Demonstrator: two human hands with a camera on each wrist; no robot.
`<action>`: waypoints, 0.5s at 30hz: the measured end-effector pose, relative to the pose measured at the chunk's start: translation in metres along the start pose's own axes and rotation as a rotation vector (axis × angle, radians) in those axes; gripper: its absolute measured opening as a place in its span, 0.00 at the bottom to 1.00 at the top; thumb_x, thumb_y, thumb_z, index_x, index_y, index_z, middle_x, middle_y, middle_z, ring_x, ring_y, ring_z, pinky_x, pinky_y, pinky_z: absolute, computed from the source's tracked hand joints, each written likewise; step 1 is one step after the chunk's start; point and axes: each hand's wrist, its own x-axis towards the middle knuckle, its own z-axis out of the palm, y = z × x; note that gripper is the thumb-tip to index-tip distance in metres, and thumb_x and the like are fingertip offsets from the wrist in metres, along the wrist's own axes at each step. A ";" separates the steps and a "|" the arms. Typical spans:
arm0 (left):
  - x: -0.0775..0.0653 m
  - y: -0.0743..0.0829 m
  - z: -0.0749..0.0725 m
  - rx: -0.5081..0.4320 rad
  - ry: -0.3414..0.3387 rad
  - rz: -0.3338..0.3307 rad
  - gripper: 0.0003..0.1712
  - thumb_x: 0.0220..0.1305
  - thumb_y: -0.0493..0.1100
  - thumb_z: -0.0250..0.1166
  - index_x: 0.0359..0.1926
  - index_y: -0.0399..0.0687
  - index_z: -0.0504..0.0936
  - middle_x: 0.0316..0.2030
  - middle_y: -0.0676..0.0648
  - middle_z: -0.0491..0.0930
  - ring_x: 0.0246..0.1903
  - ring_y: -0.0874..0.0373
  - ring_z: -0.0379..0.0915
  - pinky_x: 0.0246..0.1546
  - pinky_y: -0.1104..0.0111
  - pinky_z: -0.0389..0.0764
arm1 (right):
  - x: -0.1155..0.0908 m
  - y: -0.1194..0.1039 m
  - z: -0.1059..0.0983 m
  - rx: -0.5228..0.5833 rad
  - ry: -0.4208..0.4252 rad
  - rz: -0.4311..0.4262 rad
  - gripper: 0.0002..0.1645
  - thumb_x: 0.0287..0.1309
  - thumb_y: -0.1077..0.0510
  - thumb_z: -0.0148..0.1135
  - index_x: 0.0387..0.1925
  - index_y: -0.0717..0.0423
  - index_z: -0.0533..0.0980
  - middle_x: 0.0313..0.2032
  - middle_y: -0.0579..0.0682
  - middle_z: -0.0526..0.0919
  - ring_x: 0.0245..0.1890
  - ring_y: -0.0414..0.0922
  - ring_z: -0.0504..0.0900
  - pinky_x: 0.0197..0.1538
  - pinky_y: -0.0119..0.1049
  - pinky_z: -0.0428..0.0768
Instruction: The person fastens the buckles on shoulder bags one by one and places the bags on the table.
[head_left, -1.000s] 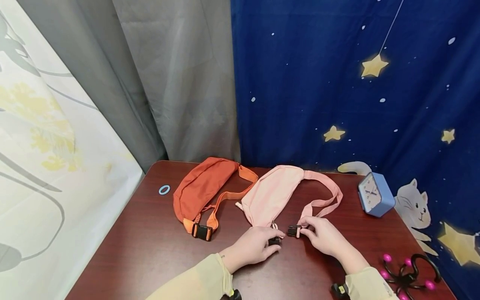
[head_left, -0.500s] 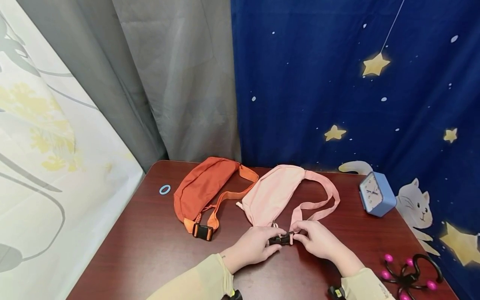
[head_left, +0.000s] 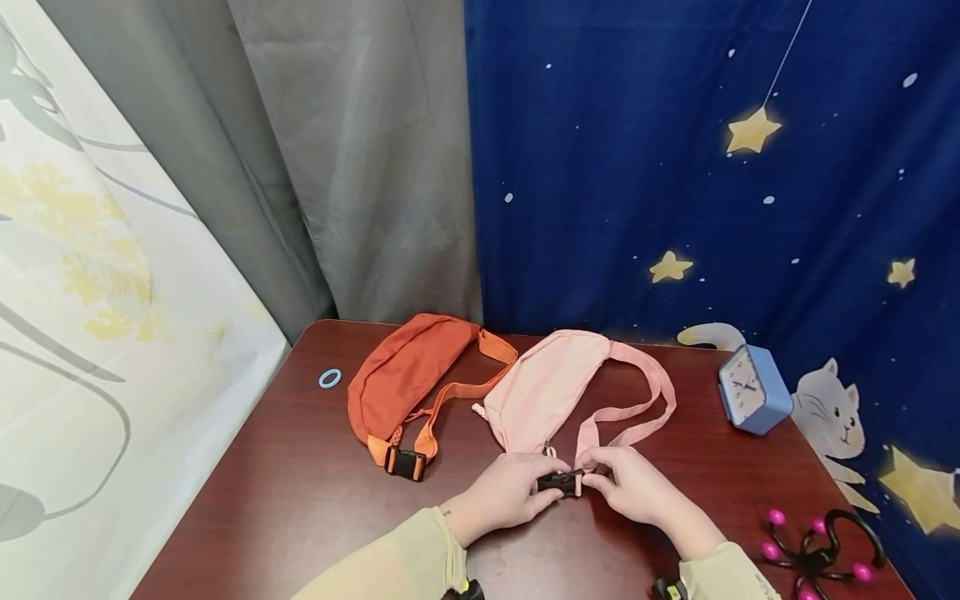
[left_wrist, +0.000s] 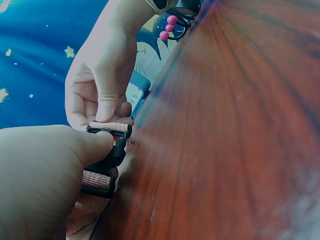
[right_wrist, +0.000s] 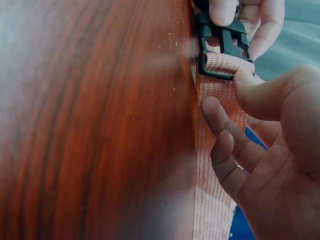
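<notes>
A pink waist bag (head_left: 540, 387) lies on the dark red table, its strap (head_left: 660, 396) looping round on the right. My left hand (head_left: 506, 492) pinches the socket half of its black side-release buckle (head_left: 555, 482), thumb on top. Opposite, my right hand (head_left: 637, 492) pinches the prong half by its webbing end, thumb at the frame of the buckle (right_wrist: 225, 42) in the right wrist view. The prongs sit inside the socket, and gaps beside them still show. Pink webbing (right_wrist: 215, 150) trails below the right fingers.
Left of the pink bag lies an orange waist bag (head_left: 412, 375) with a fastened black buckle (head_left: 405, 463). A light blue ring (head_left: 330, 378) is at the far left. On the right stand a blue clock (head_left: 753, 389) and a black massager with pink knobs (head_left: 813, 554).
My right hand has moved left, bringing the prong half from apart into the socket half. The pink strap loop shifted left with it. My left hand has stayed in place.
</notes>
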 end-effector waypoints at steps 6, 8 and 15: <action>0.000 0.001 -0.001 0.015 -0.005 0.004 0.16 0.71 0.50 0.76 0.58 0.61 0.89 0.43 0.63 0.90 0.34 0.76 0.76 0.46 0.78 0.80 | 0.000 -0.004 0.003 0.023 -0.015 -0.004 0.10 0.67 0.63 0.74 0.41 0.42 0.86 0.36 0.34 0.88 0.38 0.27 0.82 0.44 0.33 0.84; 0.000 0.001 -0.001 0.019 -0.011 0.002 0.16 0.71 0.50 0.76 0.57 0.61 0.89 0.43 0.63 0.90 0.34 0.76 0.76 0.46 0.78 0.80 | 0.000 -0.005 0.004 0.021 -0.013 -0.003 0.10 0.66 0.63 0.75 0.41 0.42 0.86 0.36 0.34 0.88 0.38 0.27 0.82 0.45 0.33 0.84; 0.002 0.003 -0.003 -0.019 -0.028 -0.022 0.13 0.70 0.50 0.77 0.54 0.61 0.90 0.35 0.65 0.87 0.28 0.79 0.73 0.39 0.83 0.73 | 0.000 -0.008 0.005 0.026 0.001 -0.009 0.10 0.64 0.63 0.76 0.39 0.43 0.86 0.34 0.34 0.89 0.37 0.26 0.82 0.44 0.33 0.85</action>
